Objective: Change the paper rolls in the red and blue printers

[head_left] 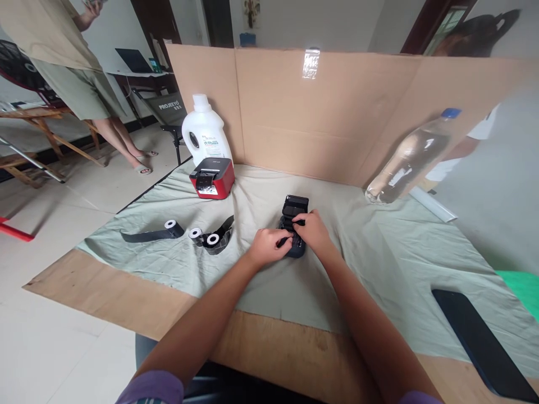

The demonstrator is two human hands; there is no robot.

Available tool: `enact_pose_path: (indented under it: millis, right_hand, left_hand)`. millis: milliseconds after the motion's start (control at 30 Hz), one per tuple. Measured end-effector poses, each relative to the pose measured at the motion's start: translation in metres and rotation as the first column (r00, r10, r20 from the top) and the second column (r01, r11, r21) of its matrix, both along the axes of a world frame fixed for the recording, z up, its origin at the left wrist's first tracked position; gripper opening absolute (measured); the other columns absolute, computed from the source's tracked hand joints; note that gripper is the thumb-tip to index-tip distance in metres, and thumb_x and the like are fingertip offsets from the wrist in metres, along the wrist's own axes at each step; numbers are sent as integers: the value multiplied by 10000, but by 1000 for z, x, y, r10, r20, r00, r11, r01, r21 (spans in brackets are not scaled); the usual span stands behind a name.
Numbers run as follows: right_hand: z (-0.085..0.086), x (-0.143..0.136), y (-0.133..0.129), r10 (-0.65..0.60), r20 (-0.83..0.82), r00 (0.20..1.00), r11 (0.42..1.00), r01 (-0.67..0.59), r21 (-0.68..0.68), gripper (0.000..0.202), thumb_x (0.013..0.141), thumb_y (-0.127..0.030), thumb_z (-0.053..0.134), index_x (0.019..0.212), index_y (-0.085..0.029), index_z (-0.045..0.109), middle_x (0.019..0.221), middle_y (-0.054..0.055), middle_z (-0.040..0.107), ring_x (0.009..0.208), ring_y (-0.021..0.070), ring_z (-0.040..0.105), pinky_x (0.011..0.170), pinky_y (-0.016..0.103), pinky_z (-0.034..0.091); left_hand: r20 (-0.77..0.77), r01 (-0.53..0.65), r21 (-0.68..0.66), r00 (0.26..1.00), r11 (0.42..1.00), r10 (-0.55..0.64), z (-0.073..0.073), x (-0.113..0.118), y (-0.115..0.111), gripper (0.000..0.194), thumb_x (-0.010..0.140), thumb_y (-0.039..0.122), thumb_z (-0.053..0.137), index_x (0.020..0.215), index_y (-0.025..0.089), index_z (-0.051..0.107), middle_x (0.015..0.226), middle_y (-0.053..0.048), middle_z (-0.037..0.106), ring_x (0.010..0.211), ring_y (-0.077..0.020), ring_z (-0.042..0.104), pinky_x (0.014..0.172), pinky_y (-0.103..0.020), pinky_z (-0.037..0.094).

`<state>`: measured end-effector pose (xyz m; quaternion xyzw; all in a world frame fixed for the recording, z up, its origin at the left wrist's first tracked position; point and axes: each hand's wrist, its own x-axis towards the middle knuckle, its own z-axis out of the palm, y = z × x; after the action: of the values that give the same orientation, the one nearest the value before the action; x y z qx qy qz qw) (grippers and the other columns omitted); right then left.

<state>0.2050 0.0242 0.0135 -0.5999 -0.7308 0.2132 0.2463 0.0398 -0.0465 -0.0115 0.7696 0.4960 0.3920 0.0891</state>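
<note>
A small black portable printer (296,202) stands on the cloth in front of me with its lid raised at the back. My left hand (270,246) is closed at its front left side, thumb and fingers curled over the edge. From the right, my right hand (313,229) reaches over the opening, with its fingertips pinched on the inner part. Both hands cover much of the printer's inside, so any small part between the fingers is hidden. To the left lie a black roll with its strip unwound (154,235) and more black rolls with white cores (213,240).
A red and black label printer (219,188) stands before a white detergent jug (206,132). Behind is a cardboard panel (311,123). A clear bottle with a blue cap (410,163) leans at right. A dark phone-like slab (484,342) lies near right. Another person (76,73) stands far left.
</note>
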Motion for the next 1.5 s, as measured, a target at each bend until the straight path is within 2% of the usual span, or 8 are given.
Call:
enact_pose_path:
  millis: [167, 267, 367, 500, 633, 867, 1133, 1500]
  right_hand:
    - [-14, 1, 7, -20, -287, 958, 970, 88, 225, 280, 794, -320, 643, 1048, -211, 595, 1134, 101, 588, 791, 194, 586, 844, 398, 519]
    - [-11, 7, 12, 6, -399, 917, 977, 80, 198, 351, 839, -407, 597, 1113, -212, 500, 1027, 81, 646, 716, 193, 586, 769, 386, 516]
    - [0, 18, 15, 86, -399, 913, 987, -25, 156, 278, 851, -447, 589, 1004, -236, 494, 895, 31, 652, 671, 183, 576, 719, 358, 491]
    - [20, 37, 15, 307, -280, 909, 949, -271, 161, 233, 798, -380, 664, 796, -231, 485, 1001, 33, 640, 709, 149, 557, 721, 324, 470]
    - [34, 42, 9, 458, -138, 878, 888, -458, 27, 141, 814, -354, 674, 862, -224, 647, 1038, 33, 652, 792, 161, 570, 767, 322, 473]
    - [23, 18, 4, 253, -242, 937, 943, -295, -153, 387, 847, -265, 623, 1232, -269, 660, 1322, 51, 643, 1236, 245, 549, 1015, 405, 462]
    - [26, 19, 4, 134, -425, 895, 883, -303, -359, 440, 809, -337, 680, 1243, -262, 667, 1332, 48, 657, 1247, 261, 567, 1063, 439, 460]
    - [18, 16, 5, 35, -396, 918, 879, -216, -425, 538, 799, -328, 692, 1321, -237, 596, 1369, 87, 632, 1195, 260, 594, 1005, 414, 498]
  left_hand:
    - [-144, 6, 111, 989, 994, 10, 10, 0, -9, 266, 911, 355, 574, 1023, 205, 763, 899, -36, 756, 740, -155, 691, 649, -260, 489]
    - [-329, 54, 150, 944, 987, -2, 11, -1, -23, 398, 902, 426, 614, 1210, 194, 712, 970, -62, 737, 818, -198, 708, 623, -285, 502]
    - [-443, 86, 136, 896, 987, -17, 3, -8, -36, 398, 956, 324, 568, 1327, 202, 650, 886, -37, 730, 745, -172, 694, 587, -272, 486]
    - [-432, 94, 139, 901, 986, -25, -8, -16, -41, 339, 1008, 285, 528, 1317, 232, 657, 798, -5, 731, 690, -138, 682, 570, -245, 461]
    - [-388, 93, 153, 921, 984, -27, -11, -14, -39, 299, 1013, 279, 533, 1257, 220, 695, 763, 1, 737, 659, -137, 677, 553, -249, 450]
    - [-364, 66, 40, 930, 997, -47, -6, -5, -44, 331, 1009, 282, 517, 1292, 224, 679, 819, -14, 773, 693, -152, 704, 583, -254, 464]
    - [-319, -137, -131, 943, 982, 89, 0, 2, -50, 559, 963, 322, 555, 1498, 175, 495, 810, -46, 768, 676, -194, 699, 547, -267, 435]
    - [-287, -93, -93, 956, 991, 63, -7, 6, -52, 459, 949, 274, 547, 1398, 216, 619, 682, -36, 738, 553, -169, 660, 494, -260, 393]
